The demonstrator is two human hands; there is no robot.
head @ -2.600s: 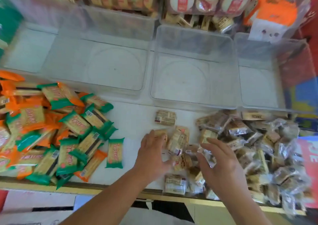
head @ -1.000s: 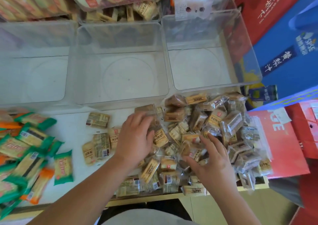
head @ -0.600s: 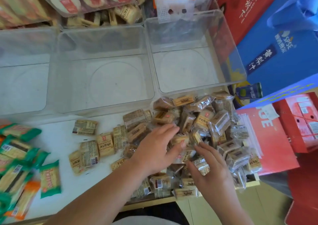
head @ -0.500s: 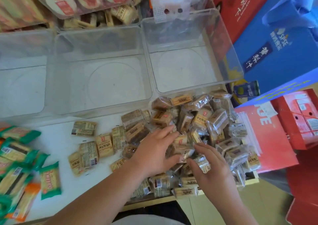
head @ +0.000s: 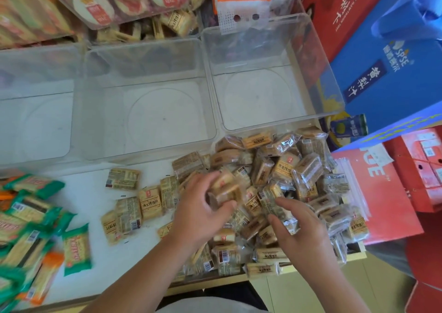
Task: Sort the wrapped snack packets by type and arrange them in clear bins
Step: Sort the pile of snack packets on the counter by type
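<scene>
We are gathering: our left hand (head: 203,208) grips a few brown packets (head: 223,189) from the pile (head: 299,169) on the counter (head: 91,193), our right hand (head: 302,232) rests loose on it alongside, and next they need lifting into the empty bin (head: 258,97) beyond.

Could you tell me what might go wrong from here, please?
Several tan packets lie at the front edge of the table; the right hand on the pile could push them off. The left hand grips a stack of packets; one might slip before reaching a bin.
</scene>
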